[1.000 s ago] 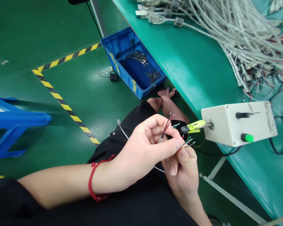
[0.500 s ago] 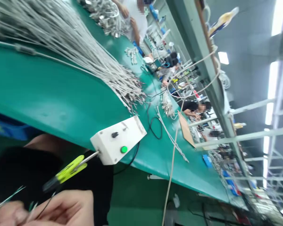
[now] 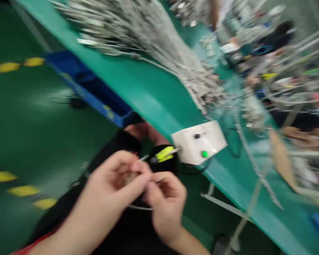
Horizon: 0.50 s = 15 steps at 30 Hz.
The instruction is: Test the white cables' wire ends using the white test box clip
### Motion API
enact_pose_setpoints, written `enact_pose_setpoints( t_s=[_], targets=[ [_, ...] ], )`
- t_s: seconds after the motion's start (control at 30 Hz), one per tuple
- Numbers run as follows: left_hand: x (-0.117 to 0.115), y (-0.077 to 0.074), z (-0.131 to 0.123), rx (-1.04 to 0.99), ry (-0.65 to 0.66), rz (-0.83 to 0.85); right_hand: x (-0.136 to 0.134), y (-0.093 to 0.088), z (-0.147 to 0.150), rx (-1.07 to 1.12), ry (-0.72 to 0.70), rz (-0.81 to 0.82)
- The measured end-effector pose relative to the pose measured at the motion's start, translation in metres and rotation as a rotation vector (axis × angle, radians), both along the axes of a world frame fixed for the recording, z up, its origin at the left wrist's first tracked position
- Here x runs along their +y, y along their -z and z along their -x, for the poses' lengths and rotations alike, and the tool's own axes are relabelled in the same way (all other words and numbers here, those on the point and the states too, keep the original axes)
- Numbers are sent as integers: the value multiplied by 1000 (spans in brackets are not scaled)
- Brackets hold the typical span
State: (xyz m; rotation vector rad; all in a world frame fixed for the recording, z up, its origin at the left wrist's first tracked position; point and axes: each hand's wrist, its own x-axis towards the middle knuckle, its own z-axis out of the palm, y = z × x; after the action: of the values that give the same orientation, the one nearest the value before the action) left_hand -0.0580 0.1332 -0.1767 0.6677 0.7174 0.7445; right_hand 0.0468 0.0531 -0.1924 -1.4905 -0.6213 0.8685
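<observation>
Factory floor painted green [image 3: 69, 141] stretches under a long teal workbench [image 3: 138, 81], with rows of blurred co-workers [image 3: 276, 35] far off along the benches. A dense bundle of pale cables [image 3: 138, 32] fans across the bench top, laid with the ends all pointing one way, apparently to keep them easy to pull singly. Yellow hazard tape [image 3: 23, 191] marks the floor, and a blue plastic crate [image 3: 90, 92] sits beneath the bench edge. Near the seated person's black-clad lap, a white plastic box [image 3: 199, 143] with a black knob and a green button sits at the bench edge. A yellow-green clip [image 3: 164, 154] juts from it toward the lap, seemingly to stay within easy reach. Both hands are drawn together at the lap. The left hand [image 3: 108, 180] and right hand [image 3: 166, 209] are narrow, fingers curled and almost meeting around a thin pale cable [image 3: 139, 208]. Blur hides whether either hand actually grips it.
</observation>
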Motion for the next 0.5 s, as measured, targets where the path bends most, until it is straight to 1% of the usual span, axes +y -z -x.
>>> enact_pose_setpoints(
  t_s=[0.07, 0.13, 0.2, 0.37, 0.5],
  targets=[
    [-1, -5, 6, -2, -2, 25, 0, 1, -9, 10, 26, -77],
    [1, -5, 3, -84, 16, 58, 3, 8, -13, 48, 26, -137],
    [2, -4, 0, -104, 5, 73, 3, 10, -13, 82, 14, -159],
    [1, -4, -1, -126, 11, 97, 4, 3, -10, 123, -36, -154],
    [2, -3, 1, -99, 14, 110, 6, 2, -9, 132, -52, -137]
  ],
)
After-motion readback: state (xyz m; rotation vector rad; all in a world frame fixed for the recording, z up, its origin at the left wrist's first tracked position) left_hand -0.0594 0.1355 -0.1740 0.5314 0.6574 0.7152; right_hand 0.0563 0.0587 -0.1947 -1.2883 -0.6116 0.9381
